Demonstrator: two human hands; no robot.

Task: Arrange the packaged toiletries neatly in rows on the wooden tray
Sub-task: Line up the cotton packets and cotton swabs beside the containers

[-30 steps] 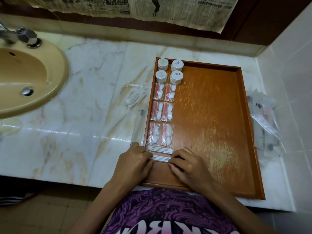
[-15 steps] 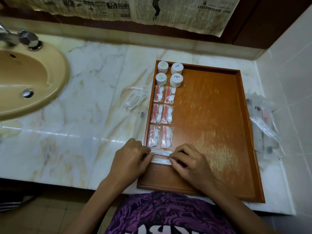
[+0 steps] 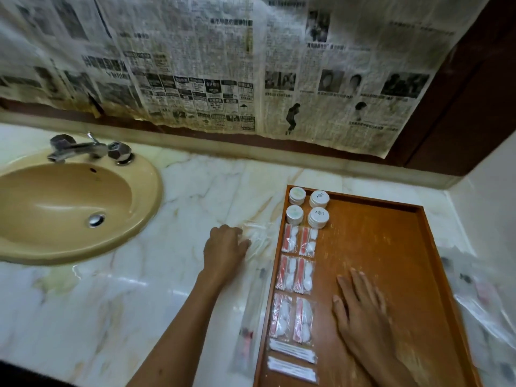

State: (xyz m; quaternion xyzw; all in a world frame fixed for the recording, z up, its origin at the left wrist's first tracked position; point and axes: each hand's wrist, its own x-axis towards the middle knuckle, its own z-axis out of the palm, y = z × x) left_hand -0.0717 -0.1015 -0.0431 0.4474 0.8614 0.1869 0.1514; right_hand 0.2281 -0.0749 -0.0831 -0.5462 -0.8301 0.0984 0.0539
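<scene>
The wooden tray (image 3: 391, 238) lies on the marble counter at the right. Along its left side stand several round white soap packs (image 3: 319, 217), then several clear packets with red strips and cotton (image 3: 296, 272), then two flat packets of cotton swabs (image 3: 291, 358) near the front. My left hand (image 3: 224, 248) reaches over the counter left of the tray and touches a pile of clear plastic packets (image 3: 258, 238); whether it grips them is blurred. My right hand (image 3: 360, 308) rests flat on the bare tray floor, fingers spread, holding nothing.
A long clear packet (image 3: 248, 325) lies on the counter along the tray's left edge. More clear packets (image 3: 474, 289) are heaped right of the tray. A tan sink (image 3: 69, 208) with a metal tap (image 3: 83, 149) sits at left. Newspaper (image 3: 223, 65) covers the wall.
Both hands let go of the swab packets at the tray's front. My left hand moved up and left to the packet pile on the counter; my right hand shifted right onto the tray floor. The camera tilted up.
</scene>
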